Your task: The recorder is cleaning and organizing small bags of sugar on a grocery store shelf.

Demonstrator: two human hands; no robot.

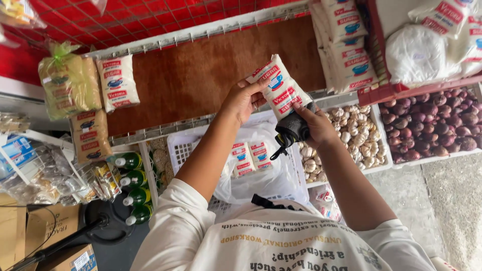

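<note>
From my head camera: my left hand [244, 100] and right hand [315, 124] both clasp a white sugar packet [282, 90] above the wooden shelf [201, 70] — right also pinching a dark cloth [292, 129]. Probably soft, dense, slippery film — best gripped across its middle.

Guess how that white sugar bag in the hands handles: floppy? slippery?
The sugar bag is probably semi-floppy: a plump soft pouch, left hand steadying it. The glossy film may be slippery. Likely heavy for its size; right hand supports it from below.
</note>
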